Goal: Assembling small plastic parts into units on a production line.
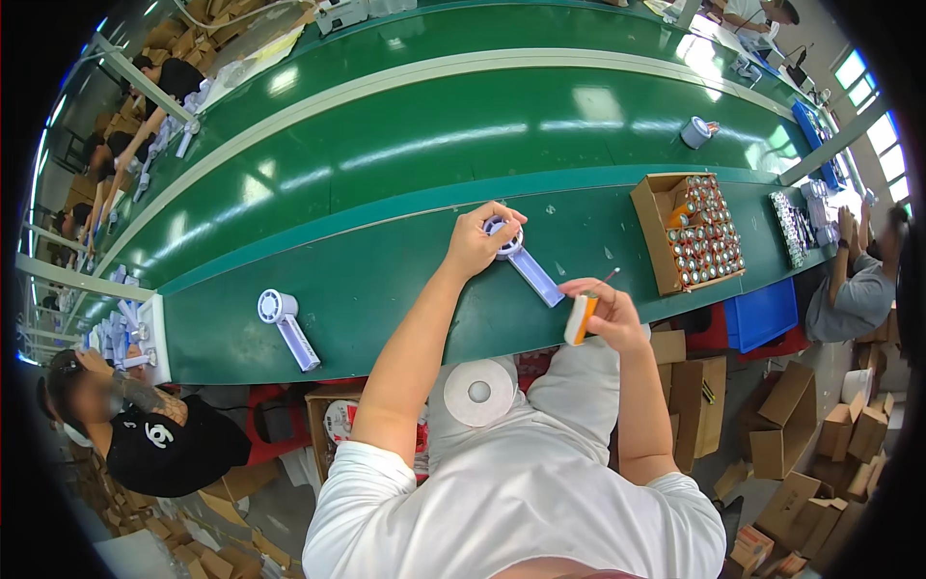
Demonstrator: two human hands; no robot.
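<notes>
My left hand (476, 243) is closed over the round head of a lavender handheld fan (533, 275), which lies on the green workbench. Its handle, an open channel, slants toward my right hand. In my right hand (617, 317) is an orange battery cell (580, 321) with a white strip along its side, tilted over the bench's near edge. A thin wire sticks up beside those fingers, and their tips come close to the handle's end. A second lavender fan (289, 330) lies apart on the bench to the left. On my lap rests a roll of white tape (462, 399).
A cardboard box (658, 253) of upright battery cells stands right of my hands. Beyond it are a blue bin (762, 317) and a co-worker at the right. Another person sits at the left, near piled fan parts. A fan head (694, 133) sits on the green conveyor (434, 164).
</notes>
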